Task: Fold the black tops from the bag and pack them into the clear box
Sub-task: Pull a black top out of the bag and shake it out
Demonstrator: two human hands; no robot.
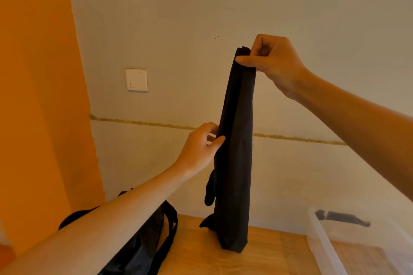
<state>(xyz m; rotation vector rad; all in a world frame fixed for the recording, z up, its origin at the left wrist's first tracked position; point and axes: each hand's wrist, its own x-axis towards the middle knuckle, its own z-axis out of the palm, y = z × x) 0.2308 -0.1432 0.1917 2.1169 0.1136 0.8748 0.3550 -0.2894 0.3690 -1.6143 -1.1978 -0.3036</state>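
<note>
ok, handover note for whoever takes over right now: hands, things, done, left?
Right hand pinches the upper end of the black top, held upright as a narrow strip folded lengthwise; its lower end touches the wooden table.
Left hand pinches its left edge about midway.
Bag lies at left on the table; clear box stands at right.
Done: lengthwise fold.
Left: fold it shorter, pack it in the box, then check the bag for more tops.
</note>
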